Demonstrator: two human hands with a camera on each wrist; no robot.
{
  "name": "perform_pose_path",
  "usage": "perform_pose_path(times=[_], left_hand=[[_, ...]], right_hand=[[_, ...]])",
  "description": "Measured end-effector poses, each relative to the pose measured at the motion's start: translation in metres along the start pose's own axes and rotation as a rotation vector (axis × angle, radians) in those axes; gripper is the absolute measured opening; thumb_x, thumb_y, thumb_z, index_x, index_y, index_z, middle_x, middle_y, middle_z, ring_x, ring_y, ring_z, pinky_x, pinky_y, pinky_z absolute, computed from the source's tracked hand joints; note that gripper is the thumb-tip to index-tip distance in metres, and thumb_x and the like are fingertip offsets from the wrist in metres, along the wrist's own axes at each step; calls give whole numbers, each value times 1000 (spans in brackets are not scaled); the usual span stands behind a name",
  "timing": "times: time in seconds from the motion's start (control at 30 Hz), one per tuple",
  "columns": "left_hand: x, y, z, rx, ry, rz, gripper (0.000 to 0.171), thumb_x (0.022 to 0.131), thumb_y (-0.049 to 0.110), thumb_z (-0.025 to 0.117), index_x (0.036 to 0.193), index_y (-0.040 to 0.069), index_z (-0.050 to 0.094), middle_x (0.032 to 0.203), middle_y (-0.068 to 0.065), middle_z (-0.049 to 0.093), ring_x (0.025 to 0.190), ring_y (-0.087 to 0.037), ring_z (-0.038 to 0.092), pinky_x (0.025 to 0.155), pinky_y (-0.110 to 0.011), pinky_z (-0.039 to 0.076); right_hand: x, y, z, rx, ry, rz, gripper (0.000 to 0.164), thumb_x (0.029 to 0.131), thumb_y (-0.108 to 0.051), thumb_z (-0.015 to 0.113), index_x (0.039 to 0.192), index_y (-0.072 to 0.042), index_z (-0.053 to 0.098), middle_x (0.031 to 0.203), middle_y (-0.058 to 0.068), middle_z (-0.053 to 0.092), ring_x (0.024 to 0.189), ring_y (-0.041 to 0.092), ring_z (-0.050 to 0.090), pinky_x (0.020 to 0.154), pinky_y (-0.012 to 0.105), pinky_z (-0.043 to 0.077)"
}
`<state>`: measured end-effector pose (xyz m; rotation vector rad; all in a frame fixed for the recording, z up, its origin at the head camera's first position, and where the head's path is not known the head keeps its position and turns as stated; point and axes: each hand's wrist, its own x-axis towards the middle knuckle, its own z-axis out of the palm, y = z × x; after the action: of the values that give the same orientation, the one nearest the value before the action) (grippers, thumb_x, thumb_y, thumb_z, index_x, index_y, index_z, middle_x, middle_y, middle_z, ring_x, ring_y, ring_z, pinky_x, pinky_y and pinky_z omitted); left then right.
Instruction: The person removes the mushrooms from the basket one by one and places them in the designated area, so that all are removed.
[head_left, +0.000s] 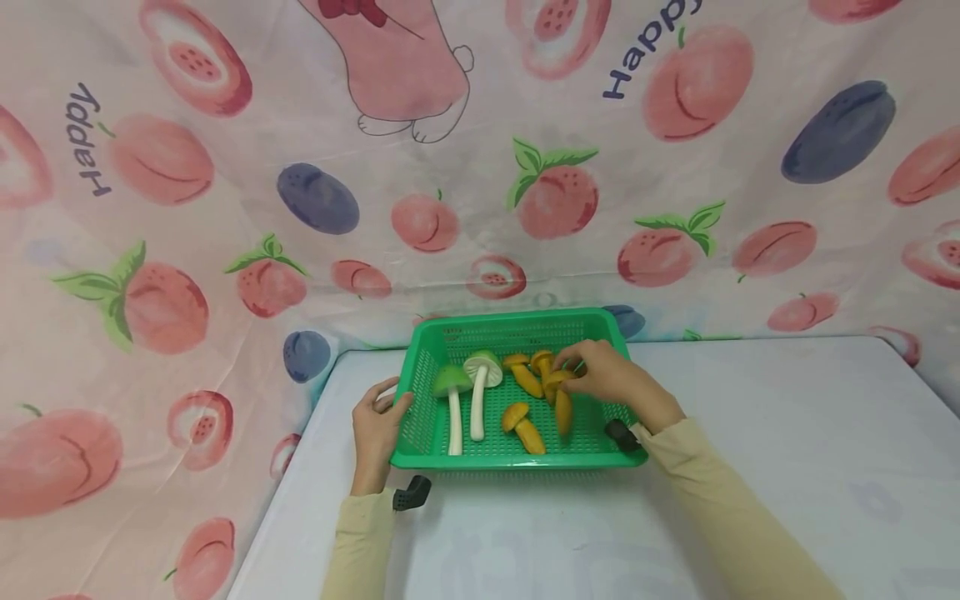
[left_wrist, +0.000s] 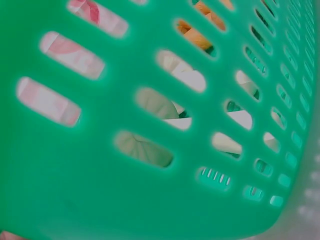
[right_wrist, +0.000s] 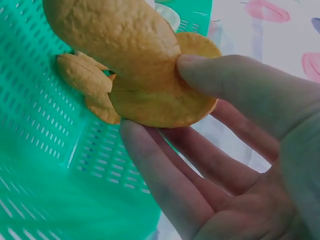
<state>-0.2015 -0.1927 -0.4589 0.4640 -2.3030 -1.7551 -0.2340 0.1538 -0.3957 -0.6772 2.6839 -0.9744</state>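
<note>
My right hand reaches over the right side of a green plastic basket and pinches a yellow-brown toy mushroom. In the right wrist view, the thumb and fingers grip this mushroom by its cap, with its thick stem pointing away from the palm. At the basket's left rim, my left hand holds the edge. The left wrist view is mostly filled by the basket's slotted wall. Inside lie two green-capped mushrooms with long white stems, and other yellow-brown mushrooms.
Beneath the basket is a table with a pale cover. A fruit-patterned cloth hangs behind it and along the left side. Small dark devices sit at both wrists.
</note>
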Motion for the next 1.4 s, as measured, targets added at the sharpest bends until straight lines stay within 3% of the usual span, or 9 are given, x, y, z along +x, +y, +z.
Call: perform_pose_path(times=[0.7, 1.07, 1.4], left_hand=[[0, -1, -2, -22, -11, 8, 39, 92, 20, 71, 131, 15, 63, 114, -17, 72, 91, -22, 71, 69, -25, 53], [-2, 0, -2, -30, -13, 3, 38, 93, 19, 70, 130, 16, 64, 112, -16, 73, 89, -20, 70, 70, -25, 53], [-1, 0, -1, -35, -11, 9, 38, 92, 19, 71, 129, 15, 65, 111, -16, 73, 82, -15, 70, 68, -25, 54]], right_hand=[[-30, 3, -17, -40, 118, -38, 21, 90, -6, 72, 111, -4, 72, 103, 9, 72, 95, 28, 68, 79, 40, 56], [-46, 5, -29, -40, 193, -73, 21, 87, -2, 72, 108, -1, 72, 100, 9, 73, 90, 27, 69, 80, 44, 57], [-58, 8, -44, -16, 218, -42, 24, 89, 0, 67, 113, 1, 70, 104, 12, 72, 96, 29, 70, 83, 44, 57]])
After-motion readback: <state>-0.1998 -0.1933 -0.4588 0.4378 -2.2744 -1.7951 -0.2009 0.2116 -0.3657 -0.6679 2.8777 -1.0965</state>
